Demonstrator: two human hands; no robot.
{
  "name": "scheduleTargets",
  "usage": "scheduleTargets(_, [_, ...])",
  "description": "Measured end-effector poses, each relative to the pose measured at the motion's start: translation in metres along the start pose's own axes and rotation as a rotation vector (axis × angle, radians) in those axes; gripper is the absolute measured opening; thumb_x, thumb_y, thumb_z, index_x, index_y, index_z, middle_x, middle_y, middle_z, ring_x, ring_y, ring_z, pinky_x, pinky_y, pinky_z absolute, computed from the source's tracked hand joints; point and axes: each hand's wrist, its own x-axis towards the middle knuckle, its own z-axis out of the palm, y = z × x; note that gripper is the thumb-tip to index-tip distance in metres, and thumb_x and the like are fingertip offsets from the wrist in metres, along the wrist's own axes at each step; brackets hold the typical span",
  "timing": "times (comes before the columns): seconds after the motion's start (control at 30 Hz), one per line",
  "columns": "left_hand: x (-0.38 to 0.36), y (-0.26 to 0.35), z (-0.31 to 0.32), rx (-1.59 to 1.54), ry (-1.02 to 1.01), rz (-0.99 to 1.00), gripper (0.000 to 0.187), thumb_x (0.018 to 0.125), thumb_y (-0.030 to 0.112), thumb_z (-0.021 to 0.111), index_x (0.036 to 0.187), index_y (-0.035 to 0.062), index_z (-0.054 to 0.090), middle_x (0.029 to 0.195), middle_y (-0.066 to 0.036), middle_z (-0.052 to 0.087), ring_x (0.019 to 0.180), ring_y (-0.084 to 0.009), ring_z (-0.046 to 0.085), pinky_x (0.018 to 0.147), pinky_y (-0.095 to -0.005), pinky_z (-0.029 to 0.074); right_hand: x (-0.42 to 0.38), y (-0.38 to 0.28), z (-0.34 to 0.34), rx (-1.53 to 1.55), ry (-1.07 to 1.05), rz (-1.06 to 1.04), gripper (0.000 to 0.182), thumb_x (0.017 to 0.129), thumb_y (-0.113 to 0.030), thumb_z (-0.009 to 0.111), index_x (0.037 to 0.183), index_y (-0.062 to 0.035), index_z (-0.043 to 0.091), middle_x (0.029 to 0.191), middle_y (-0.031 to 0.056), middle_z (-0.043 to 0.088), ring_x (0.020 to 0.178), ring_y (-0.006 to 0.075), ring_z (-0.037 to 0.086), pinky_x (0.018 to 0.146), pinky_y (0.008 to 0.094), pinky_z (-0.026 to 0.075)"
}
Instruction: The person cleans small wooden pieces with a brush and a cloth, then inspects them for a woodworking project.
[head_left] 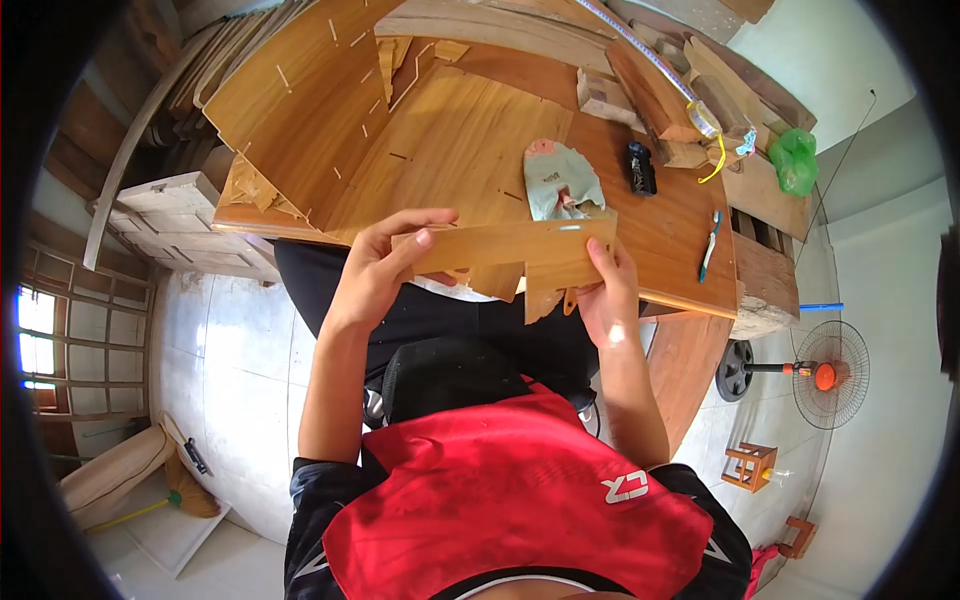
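A flat strip of wood veneer (pixel 480 245) with a ragged, notched lower edge is stretched between my hands, above my lap at the table's near edge. My left hand (pixel 378 265) grips its left end, thumb on top. Around the right end close the thumb and fingers of my right hand (pixel 610 290). Just beyond the strip lies a crumpled pale green packet (pixel 562 180), partly covered by it. A large veneer sheet (pixel 460 130) with short slits spreads over the table, and another sheet (pixel 310 100) stands tilted at the left.
On the table's right are a black object (pixel 640 168), a toothbrush (pixel 710 245), a tape measure (pixel 703 118) with its blade out, and wooden planks (pixel 650 90). A green plastic bag (pixel 794 162) sits farther right. A fan (pixel 828 375) stands on the floor.
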Motion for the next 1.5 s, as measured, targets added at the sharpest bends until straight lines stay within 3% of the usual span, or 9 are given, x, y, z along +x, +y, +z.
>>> scheduleTargets(0.13, [-0.001, 0.003, 0.010, -0.053, 0.004, 0.015, 0.048, 0.109, 0.031, 0.053, 0.135, -0.0087, 0.061, 0.130, -0.022, 0.067, 0.107, -0.0290, 0.072, 0.090, -0.0449, 0.062, 0.003, 0.007, -0.005, 0.083, -0.044, 0.057, 0.032, 0.102, -0.019, 0.069, 0.127, -0.0002, 0.061, 0.114, 0.0091, 0.071, 0.104, 0.0180, 0.070, 0.085, 0.0370, 0.059])
scheduleTargets(0.23, [-0.003, -0.006, 0.023, -0.184, 0.145, 0.009, 0.047, 0.108, 0.027, 0.057, 0.136, -0.0104, 0.060, 0.132, -0.022, 0.067, 0.112, -0.0303, 0.071, 0.094, -0.0479, 0.061, -0.003, 0.013, -0.001, 0.074, -0.104, 0.113, 0.033, 0.098, -0.015, 0.074, 0.125, 0.0000, 0.062, 0.112, 0.0093, 0.071, 0.100, 0.0177, 0.072, 0.080, 0.0347, 0.061])
scheduleTargets(0.33, [-0.010, -0.012, 0.011, -0.136, 0.034, 0.024, 0.045, 0.106, 0.022, 0.060, 0.136, -0.0116, 0.059, 0.130, -0.022, 0.068, 0.112, -0.0313, 0.071, 0.096, -0.0477, 0.061, -0.002, 0.016, -0.004, -0.051, -0.153, 0.134, 0.035, 0.096, -0.013, 0.077, 0.125, -0.0001, 0.062, 0.110, 0.0102, 0.071, 0.094, 0.0185, 0.073, 0.074, 0.0331, 0.063])
scheduleTargets(0.43, [-0.010, -0.011, 0.014, -0.013, 0.084, -0.031, 0.045, 0.104, 0.016, 0.064, 0.138, -0.0130, 0.057, 0.127, -0.023, 0.069, 0.110, -0.0315, 0.072, 0.095, -0.0445, 0.063, -0.001, 0.018, -0.004, -0.082, -0.158, 0.131, 0.038, 0.095, -0.016, 0.078, 0.125, 0.0005, 0.061, 0.109, 0.0107, 0.071, 0.091, 0.0192, 0.074, 0.070, 0.0321, 0.064])
scheduleTargets(0.73, [-0.004, -0.020, 0.023, -0.068, 0.278, -0.018, 0.042, 0.103, 0.013, 0.066, 0.134, -0.0145, 0.059, 0.114, -0.023, 0.072, 0.098, -0.0278, 0.076, 0.092, -0.0363, 0.063, 0.001, 0.008, 0.004, -0.423, -0.108, 0.060, 0.037, 0.095, -0.025, 0.079, 0.114, 0.0053, 0.068, 0.101, 0.0122, 0.074, 0.087, 0.0192, 0.074, 0.072, 0.0329, 0.064])
scheduleTargets(0.83, [-0.004, -0.020, 0.022, -0.042, 0.274, -0.032, 0.042, 0.104, 0.013, 0.062, 0.135, -0.0157, 0.056, 0.122, -0.023, 0.070, 0.106, -0.0288, 0.074, 0.093, -0.0391, 0.064, -0.001, 0.006, 0.008, -0.492, -0.094, 0.051, 0.038, 0.095, -0.026, 0.079, 0.113, 0.0052, 0.068, 0.100, 0.0118, 0.074, 0.086, 0.0183, 0.074, 0.071, 0.0322, 0.064])
scheduleTargets(1.33, [-0.002, -0.022, 0.027, -0.021, 0.308, -0.011, 0.041, 0.104, 0.012, 0.062, 0.136, -0.0142, 0.057, 0.119, -0.022, 0.071, 0.104, -0.0276, 0.074, 0.093, -0.0368, 0.063, 0.001, 0.007, 0.006, -0.600, -0.100, -0.020, 0.037, 0.096, -0.028, 0.078, 0.109, 0.0055, 0.071, 0.096, 0.0109, 0.076, 0.083, 0.0164, 0.073, 0.070, 0.0305, 0.062])
scheduleTargets(1.5, [-0.001, -0.024, 0.030, 0.046, 0.340, 0.034, 0.033, 0.104, 0.009, 0.063, 0.129, -0.0126, 0.064, 0.116, -0.020, 0.072, 0.104, -0.0251, 0.074, 0.090, -0.0354, 0.064, 0.000, 0.012, 0.007, -0.607, -0.084, -0.084, 0.036, 0.097, -0.025, 0.076, 0.111, 0.0072, 0.071, 0.096, 0.0105, 0.077, 0.082, 0.0153, 0.073, 0.068, 0.0298, 0.060])
